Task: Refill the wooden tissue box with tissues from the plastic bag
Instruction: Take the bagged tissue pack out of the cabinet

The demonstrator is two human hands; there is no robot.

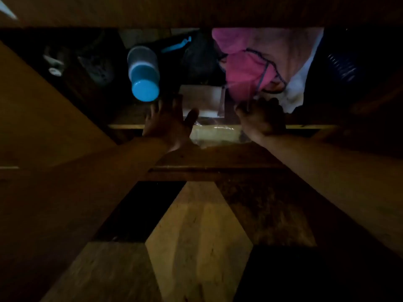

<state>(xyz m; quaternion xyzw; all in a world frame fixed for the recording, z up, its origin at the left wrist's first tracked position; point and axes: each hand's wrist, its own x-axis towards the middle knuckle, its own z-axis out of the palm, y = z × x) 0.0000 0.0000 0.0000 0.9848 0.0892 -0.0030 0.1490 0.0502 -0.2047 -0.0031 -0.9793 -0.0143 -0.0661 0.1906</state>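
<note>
The scene is dim. A clear plastic bag with pale tissues inside lies across the front edge of a dark wooden compartment. My left hand rests on the bag's left side with its fingers spread flat. My right hand is closed on the bag's upper right part, pinching the clear plastic. The wooden tissue box is not identifiable in this view.
A blue-capped plastic container lies just left of the tissues. Pink cloth and white cloth fill the right side, dark items the back. A wooden ledge crosses under my hands. Patterned wooden floor lies below.
</note>
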